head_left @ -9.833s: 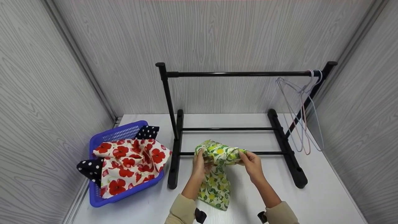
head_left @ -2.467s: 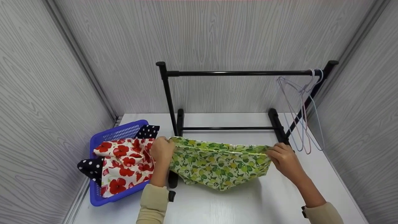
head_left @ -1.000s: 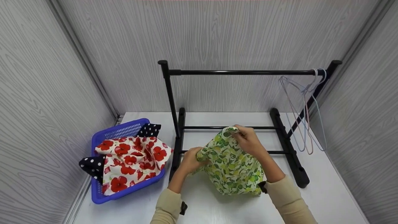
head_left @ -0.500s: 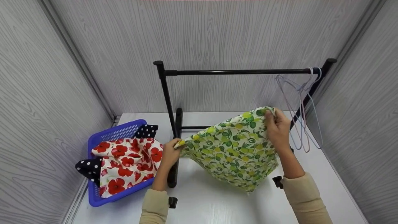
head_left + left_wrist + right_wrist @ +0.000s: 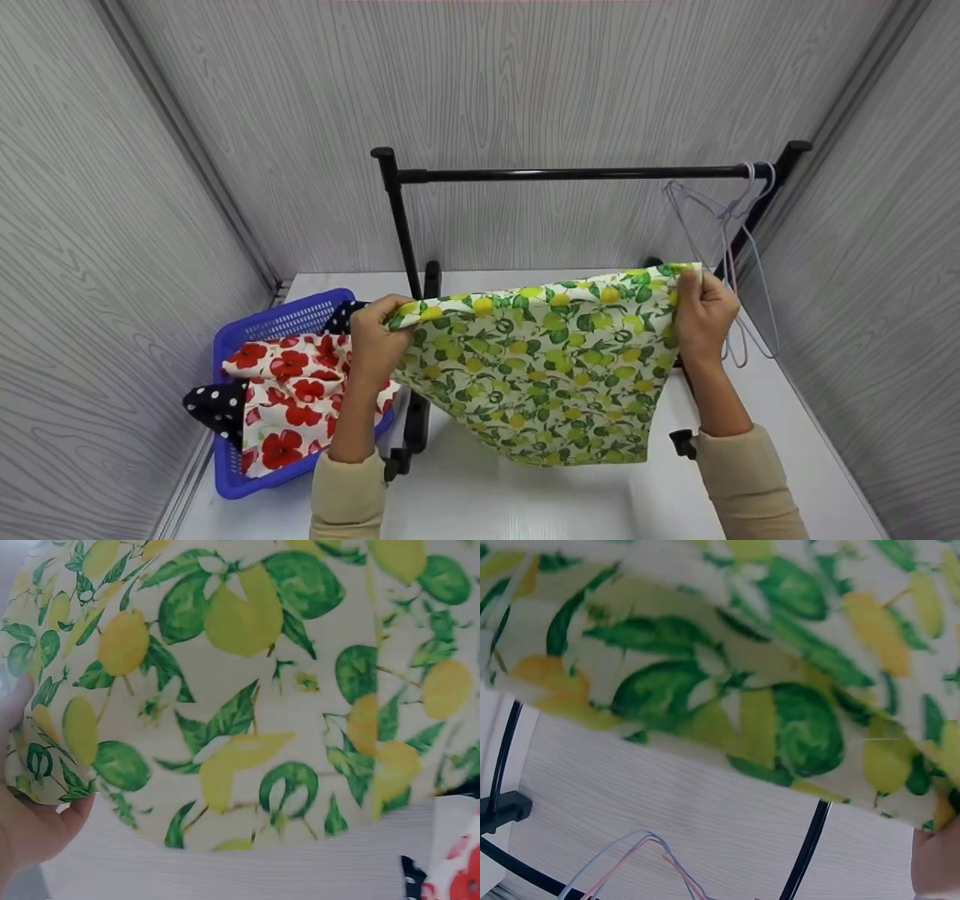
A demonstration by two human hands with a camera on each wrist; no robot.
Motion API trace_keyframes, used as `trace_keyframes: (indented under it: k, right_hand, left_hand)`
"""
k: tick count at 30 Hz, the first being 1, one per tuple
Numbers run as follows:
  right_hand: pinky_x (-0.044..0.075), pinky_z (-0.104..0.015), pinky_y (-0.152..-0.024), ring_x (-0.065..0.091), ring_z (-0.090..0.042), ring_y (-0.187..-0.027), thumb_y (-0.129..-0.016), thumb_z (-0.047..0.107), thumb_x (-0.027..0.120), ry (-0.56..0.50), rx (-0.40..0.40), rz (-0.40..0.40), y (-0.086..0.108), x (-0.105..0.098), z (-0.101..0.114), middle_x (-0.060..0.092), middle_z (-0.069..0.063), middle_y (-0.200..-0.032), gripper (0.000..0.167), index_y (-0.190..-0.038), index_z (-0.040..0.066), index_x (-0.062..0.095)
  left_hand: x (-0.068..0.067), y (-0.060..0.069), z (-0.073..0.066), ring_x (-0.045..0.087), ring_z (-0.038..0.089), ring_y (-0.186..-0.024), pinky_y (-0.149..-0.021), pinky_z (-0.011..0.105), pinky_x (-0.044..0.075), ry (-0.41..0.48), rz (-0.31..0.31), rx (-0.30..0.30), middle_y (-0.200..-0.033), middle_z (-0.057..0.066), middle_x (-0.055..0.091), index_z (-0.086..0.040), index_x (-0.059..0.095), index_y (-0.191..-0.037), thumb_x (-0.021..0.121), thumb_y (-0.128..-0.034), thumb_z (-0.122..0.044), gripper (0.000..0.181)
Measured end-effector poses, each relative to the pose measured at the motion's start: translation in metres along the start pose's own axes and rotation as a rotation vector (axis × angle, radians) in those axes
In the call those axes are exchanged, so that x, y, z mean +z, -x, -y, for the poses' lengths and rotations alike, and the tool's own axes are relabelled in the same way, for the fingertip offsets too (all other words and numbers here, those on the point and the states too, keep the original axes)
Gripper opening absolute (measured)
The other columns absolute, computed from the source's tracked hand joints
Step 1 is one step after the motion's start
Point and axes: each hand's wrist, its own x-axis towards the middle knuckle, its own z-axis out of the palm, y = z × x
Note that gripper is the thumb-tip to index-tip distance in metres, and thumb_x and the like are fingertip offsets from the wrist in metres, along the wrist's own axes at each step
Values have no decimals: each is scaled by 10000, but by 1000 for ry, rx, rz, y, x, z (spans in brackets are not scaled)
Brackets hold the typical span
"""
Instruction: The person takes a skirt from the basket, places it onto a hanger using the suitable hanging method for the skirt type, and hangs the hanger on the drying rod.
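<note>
A lemon-print cloth (image 5: 540, 367) hangs stretched between both hands above the table, in front of the black rack. My left hand (image 5: 376, 337) pinches its upper left corner, beside the basket. Its upper right corner is gripped by my right hand (image 5: 705, 315), thumb on the near side. The cloth's top edge looks folded over and slopes up to the right; its lower edge hangs free. In the left wrist view the cloth (image 5: 247, 690) fills most of the picture, with part of the left hand (image 5: 37, 832) at the side. The right wrist view shows the cloth (image 5: 727, 705) close up.
A blue basket (image 5: 247, 480) at the left holds a red-flowered cloth (image 5: 300, 390) and a black polka-dot cloth (image 5: 217, 409). Thin hangers (image 5: 761, 277) hang at the right end of the rack's top bar (image 5: 555, 174). Pale walls stand behind and at both sides.
From a bunched state a second ago, the cloth has been spread wide. In the last half second the left hand rose and moved left, the right hand moved slightly right, and the top edge became more level.
</note>
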Motion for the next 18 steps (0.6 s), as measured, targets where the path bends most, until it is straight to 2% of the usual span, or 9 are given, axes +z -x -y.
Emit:
trace_keyframes:
  k: [2, 3, 4, 6, 10, 12, 13, 15, 18]
  right_hand:
    - [301, -105, -389, 377, 50, -395, -751, 460, 684, -81, -12, 89, -5, -5, -15, 518, 141, -547, 348, -816, 122, 633]
    - [334, -109, -398, 407, 39, -405, -741, 443, 698, -121, -22, 151, -7, -8, -22, 546, 126, -576, 413, -949, 89, 651]
    - [364, -115, -407, 442, 28, -421, -731, 424, 712, -157, -29, 209, -7, -11, -26, 576, 111, -619, 503, -1075, 65, 636]
    - [409, -123, -439, 495, 12, -475, -724, 361, 737, -187, -53, 337, -6, -17, -29, 613, 81, -736, 599, -1197, 24, 587]
    - [487, -154, -517, 615, -46, -625, -749, 70, 735, -175, -23, 587, -3, -27, -28, 638, 24, -898, 432, -1137, -57, 595]
    - [503, -163, -543, 633, -50, -678, -751, -80, 685, -116, -7, 687, -2, -32, -27, 645, 34, -950, 345, -1087, -82, 605]
    - [496, -156, -550, 626, -37, -701, -752, -124, 659, -75, -25, 727, -1, -35, -27, 642, 50, -945, 315, -1062, -87, 614]
    - [472, -156, -536, 603, -17, -726, -747, -188, 616, -12, -92, 769, 1, -36, -26, 640, 63, -923, 256, -990, -107, 630]
    - [392, -176, -461, 516, -10, -621, -754, -215, 584, 52, -208, 740, 5, -35, -28, 619, 78, -889, 183, -883, -103, 652]
  left_hand:
    - [3, 2, -1, 608, 142, -652, -588, 173, 465, -18, -52, 22, -748, 136, 696, 23, 685, -762, 594, -730, 116, 134]
    - [5, 3, -1, 602, 133, -639, -580, 169, 460, -21, -76, 29, -737, 135, 695, 22, 683, -752, 605, -733, 110, 120]
    - [3, 2, -3, 594, 125, -630, -575, 164, 455, -28, -87, 36, -729, 136, 694, 21, 682, -744, 616, -734, 103, 106]
    - [1, 1, -6, 583, 121, -615, -566, 159, 447, -42, -107, 47, -718, 141, 691, 24, 679, -732, 641, -736, 90, 77]
    - [-2, -2, -3, 580, 131, -615, -574, 156, 445, -59, -132, 24, -718, 158, 689, 46, 673, -731, 683, -738, 55, 16]
    - [-4, -2, -1, 579, 143, -621, -579, 155, 444, -58, -137, -8, -723, 165, 687, 57, 670, -740, 689, -742, 41, 25]
    - [-5, -2, 0, 581, 151, -627, -582, 155, 443, -59, -136, -26, -727, 169, 686, 61, 672, -748, 686, -743, 37, 28]
    - [-7, -1, 1, 585, 168, -636, -583, 158, 444, -60, -132, -51, -736, 172, 687, 63, 675, -760, 683, -743, 29, 38]
    - [-8, -1, 1, 577, 164, -625, -566, 152, 435, -59, -127, -61, -729, 171, 686, 62, 675, -754, 675, -745, 28, 36]
